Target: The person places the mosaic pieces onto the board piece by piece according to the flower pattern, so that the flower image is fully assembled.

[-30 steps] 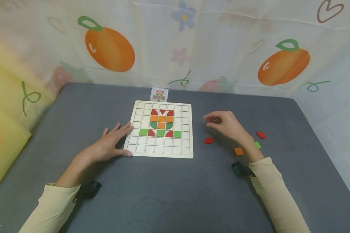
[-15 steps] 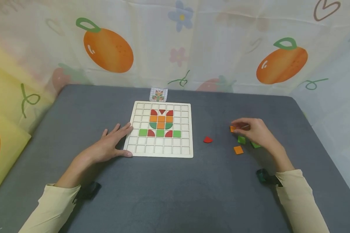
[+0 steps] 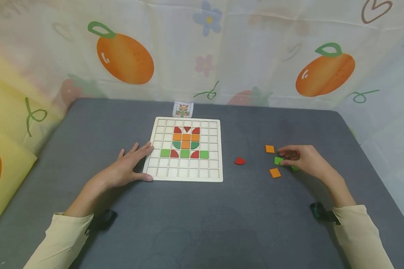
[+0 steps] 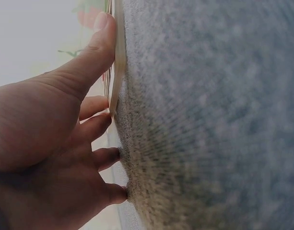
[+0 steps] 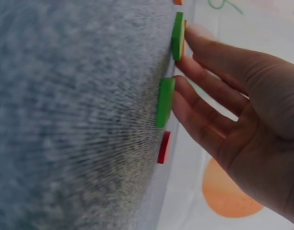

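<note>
A wooden grid board (image 3: 158, 164) lies mid-table with a flower pattern of red, orange and green tiles (image 3: 186, 143). My left hand (image 3: 129, 168) lies flat against the board's left edge (image 4: 119, 62), thumb (image 4: 89, 62) along its near corner. My right hand (image 3: 301, 158) reaches over loose tiles to the right. Its straight fingertips (image 5: 187, 33) touch the edge of a green square tile (image 3: 278, 161) (image 5: 177, 34). A second green tile (image 5: 165, 101) and a red tile (image 5: 163, 147) lie under the other fingers.
Two orange squares (image 3: 270, 149) (image 3: 275, 172) and a red curved piece (image 3: 239, 161) lie loose between board and right hand. A small pattern card (image 3: 183, 109) stands at the table's back edge. Fruit-print cloth walls the table; a yellow cushion (image 3: 0, 164) sits left.
My right hand moved from beside the board out to the right, left an orange square on the table, then shifted nearer onto the green tile. The left hand stayed put.
</note>
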`<move>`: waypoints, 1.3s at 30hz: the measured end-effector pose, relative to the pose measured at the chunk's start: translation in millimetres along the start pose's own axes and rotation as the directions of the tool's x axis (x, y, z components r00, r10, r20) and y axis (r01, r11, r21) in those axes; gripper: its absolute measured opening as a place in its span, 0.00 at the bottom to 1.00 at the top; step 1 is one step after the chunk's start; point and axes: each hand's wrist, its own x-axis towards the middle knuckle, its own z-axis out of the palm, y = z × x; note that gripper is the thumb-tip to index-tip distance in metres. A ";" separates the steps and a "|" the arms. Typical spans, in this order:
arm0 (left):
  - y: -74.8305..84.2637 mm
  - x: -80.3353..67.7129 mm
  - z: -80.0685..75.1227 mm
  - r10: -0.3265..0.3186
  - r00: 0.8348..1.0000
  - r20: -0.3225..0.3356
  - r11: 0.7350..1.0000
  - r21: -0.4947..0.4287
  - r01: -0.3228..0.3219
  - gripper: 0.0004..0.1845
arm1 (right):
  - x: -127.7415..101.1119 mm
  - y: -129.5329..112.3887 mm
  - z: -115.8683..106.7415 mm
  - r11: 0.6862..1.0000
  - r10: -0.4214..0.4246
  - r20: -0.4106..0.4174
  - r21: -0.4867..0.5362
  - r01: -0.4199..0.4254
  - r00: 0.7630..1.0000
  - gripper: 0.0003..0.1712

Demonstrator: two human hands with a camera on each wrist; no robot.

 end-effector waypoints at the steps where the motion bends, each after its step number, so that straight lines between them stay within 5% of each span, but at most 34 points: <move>1: -0.3 0.0 0.1 0.002 1.000 0.000 1.000 0.001 -0.002 0.55 | -0.3 0.3 0.6 1.000 -0.001 0.008 0.002 0.001 1.000 0.23; 24: -3.2 -2.0 0.2 0.012 1.000 -0.004 1.000 0.005 -0.012 0.55 | 12.9 -22.0 8.0 0.993 -0.116 -0.070 -0.036 0.114 0.991 0.13; 39: -1.3 0.3 0.2 -0.004 1.000 -0.007 1.000 0.006 0.004 0.56 | 44.6 -54.7 21.6 0.983 -0.182 -0.094 -0.041 0.179 0.979 0.14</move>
